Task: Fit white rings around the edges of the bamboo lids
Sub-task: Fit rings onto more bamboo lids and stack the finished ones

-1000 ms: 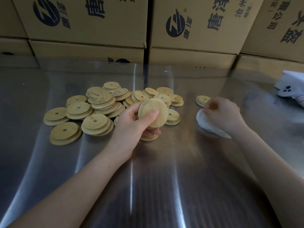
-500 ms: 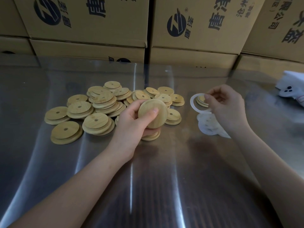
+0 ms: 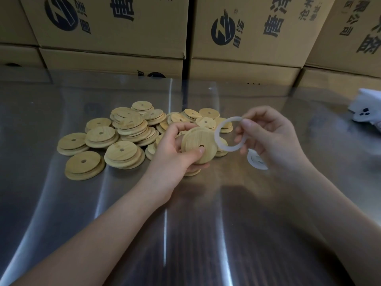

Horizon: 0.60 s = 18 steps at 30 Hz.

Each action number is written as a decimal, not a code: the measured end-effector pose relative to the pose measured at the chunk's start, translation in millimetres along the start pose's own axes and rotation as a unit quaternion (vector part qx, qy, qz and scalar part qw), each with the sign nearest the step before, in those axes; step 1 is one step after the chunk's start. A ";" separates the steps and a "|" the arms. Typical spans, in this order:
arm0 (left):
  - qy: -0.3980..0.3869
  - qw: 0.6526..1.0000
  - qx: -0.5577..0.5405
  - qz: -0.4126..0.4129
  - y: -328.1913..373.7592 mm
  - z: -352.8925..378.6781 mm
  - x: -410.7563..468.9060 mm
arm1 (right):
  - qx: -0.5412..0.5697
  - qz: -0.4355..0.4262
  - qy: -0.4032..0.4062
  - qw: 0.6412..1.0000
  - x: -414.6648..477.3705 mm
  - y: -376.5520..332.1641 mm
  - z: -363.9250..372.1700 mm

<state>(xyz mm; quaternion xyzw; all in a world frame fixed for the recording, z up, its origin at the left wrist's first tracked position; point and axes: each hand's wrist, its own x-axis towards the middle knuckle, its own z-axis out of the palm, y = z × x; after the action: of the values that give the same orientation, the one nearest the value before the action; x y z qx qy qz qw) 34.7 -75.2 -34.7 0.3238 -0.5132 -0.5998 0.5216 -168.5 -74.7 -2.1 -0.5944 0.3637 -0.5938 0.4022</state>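
On a steel table [image 3: 61, 203] backed by cardboard boxes [image 3: 115, 27], a bamboo lid [image 3: 198, 145] is gripped in the curled left hand [image 3: 175, 153] above the pile [image 3: 123, 137]; a white ring [image 3: 216, 134] is pinched just beside it by the right hand [image 3: 272, 137].

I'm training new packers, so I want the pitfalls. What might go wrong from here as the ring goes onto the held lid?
1. The right hand pinches the white ring by one side only, so it may twist or slip as it goes on.
2. The left hand has fingers wrapped round the bamboo lid at its edge, so they may block the ring from seating all round.
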 end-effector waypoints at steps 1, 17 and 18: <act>-0.007 1.000 0.002 0.002 0.1 0.3 -0.2 | 0.014 0.009 -0.023 1.000 -1.9 -0.1 4.1; -0.070 0.997 0.030 -0.024 0.8 9.3 -5.7 | -0.070 0.011 -0.009 0.997 -12.5 8.7 27.8; -0.066 0.997 0.047 -0.014 -0.6 9.7 -5.9 | -0.079 0.013 -0.004 0.997 -13.0 8.7 28.5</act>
<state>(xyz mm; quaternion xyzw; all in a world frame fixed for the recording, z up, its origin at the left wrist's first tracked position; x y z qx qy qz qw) 27.0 -67.0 -33.6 0.3144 -0.5697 -0.6023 0.4623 -140.0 -65.2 -14.5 -0.6219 0.4156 -0.5556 0.3631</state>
